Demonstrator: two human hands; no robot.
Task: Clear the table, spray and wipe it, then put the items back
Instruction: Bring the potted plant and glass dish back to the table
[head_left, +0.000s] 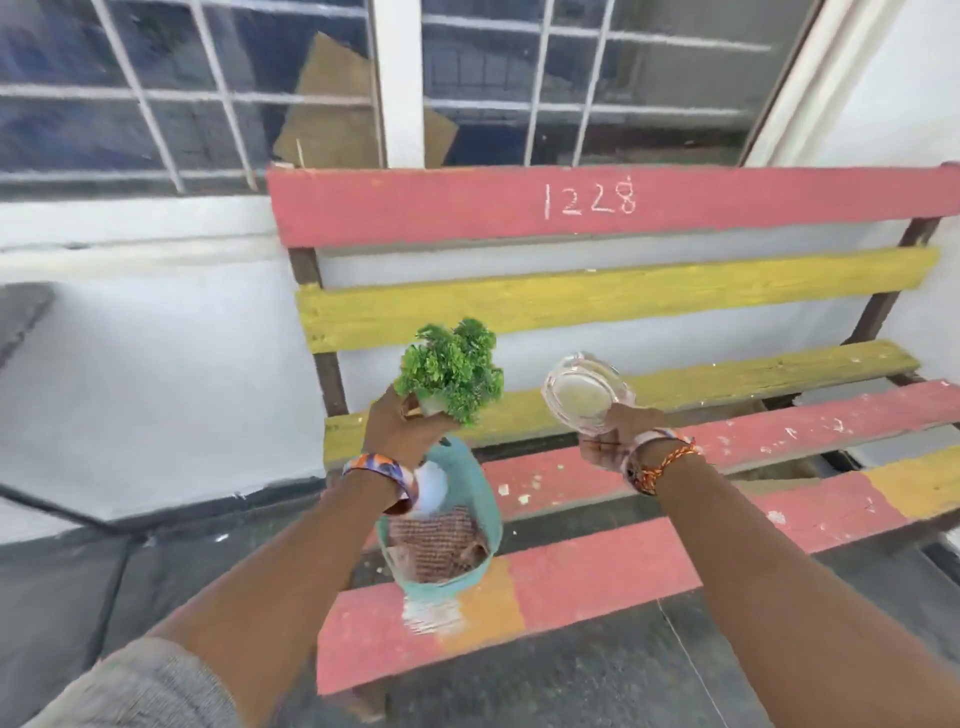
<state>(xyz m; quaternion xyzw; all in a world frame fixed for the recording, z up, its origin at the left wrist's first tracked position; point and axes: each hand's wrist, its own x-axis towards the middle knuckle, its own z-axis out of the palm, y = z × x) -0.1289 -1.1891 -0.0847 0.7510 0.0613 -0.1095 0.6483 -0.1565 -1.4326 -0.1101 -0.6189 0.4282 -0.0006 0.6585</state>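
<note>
On the bench (649, 561), the teal basket (441, 540) blocks the seat's 9 o'clock end; slats toward 3 o'clock lie bare, backrest (597, 208) walling 12 o'clock.

Two hands are up, the left hand (397, 431) and the right hand (615, 436), each holding one thing: one small green plant (452, 369) and one clear glass dish (584, 389). One teal basket (478, 488) sits on the one slatted table (623, 566), with one reddish woven cloth (436, 545) inside. Each wrist wears one wristband, two in all
</note>
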